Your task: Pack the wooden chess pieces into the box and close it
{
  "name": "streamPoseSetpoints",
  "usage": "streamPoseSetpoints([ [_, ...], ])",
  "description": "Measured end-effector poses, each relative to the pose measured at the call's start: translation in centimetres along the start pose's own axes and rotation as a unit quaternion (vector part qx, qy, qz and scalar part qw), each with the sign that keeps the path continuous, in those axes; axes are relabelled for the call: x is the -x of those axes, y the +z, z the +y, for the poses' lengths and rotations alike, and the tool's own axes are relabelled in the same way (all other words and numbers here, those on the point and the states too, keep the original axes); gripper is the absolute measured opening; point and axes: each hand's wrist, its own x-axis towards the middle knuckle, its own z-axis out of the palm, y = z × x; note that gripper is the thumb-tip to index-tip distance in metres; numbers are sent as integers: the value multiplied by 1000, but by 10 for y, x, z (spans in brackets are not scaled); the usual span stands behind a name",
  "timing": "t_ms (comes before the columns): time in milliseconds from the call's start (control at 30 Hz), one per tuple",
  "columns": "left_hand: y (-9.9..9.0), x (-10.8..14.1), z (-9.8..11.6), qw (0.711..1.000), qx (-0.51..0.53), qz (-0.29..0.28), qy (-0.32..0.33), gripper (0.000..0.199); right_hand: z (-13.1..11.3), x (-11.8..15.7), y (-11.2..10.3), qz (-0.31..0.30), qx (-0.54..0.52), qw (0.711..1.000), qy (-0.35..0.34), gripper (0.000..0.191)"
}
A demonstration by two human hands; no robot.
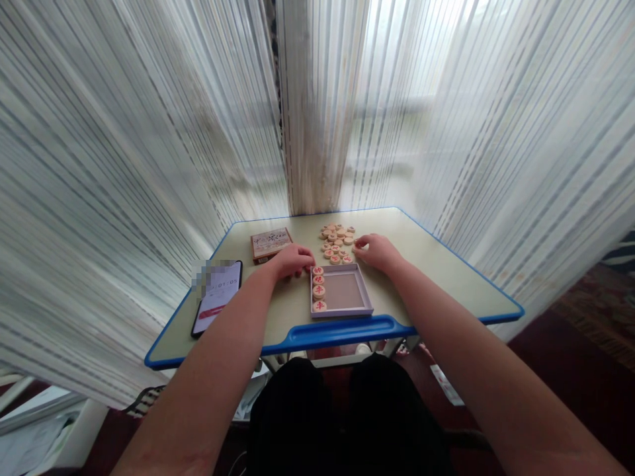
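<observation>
A shallow pale lilac box tray (366,297) lies on the table in front of me. Down its left side runs a column of round wooden Chinese chess pieces (319,291) with red characters. My left hand (294,260) is at the tray's upper left corner, its fingers loosely bent and apart; whether they touch the wall I cannot tell. Beyond the tray is a loose heap of more chess pieces (340,236). At the heap's right edge, my right hand (378,251) has thumb and fingers curved with a gap between them, the tips close to the nearest pieces.
A patterned box lid (270,243) lies behind my left hand. A phone (218,297) showing a timer lies at the left. The table (446,291) has a blue rim and a raised front ledge (342,332). Striped curtains (317,106) hang close behind it.
</observation>
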Motion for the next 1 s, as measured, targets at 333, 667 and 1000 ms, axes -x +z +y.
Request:
streamPoseSetpoints([
  [333, -1, 3, 3, 1000, 8, -18, -4, 18, -18, 11, -9, 7, -187, 974, -131, 19],
  [667, -2, 3, 2, 999, -40, -1, -1, 16, -23, 14, -7, -31, -159, 974, -161, 17],
  [1000, 1, 4, 4, 997, -65, 45, -10, 17, -21, 6, 3, 9, -142, 977, -161, 18],
])
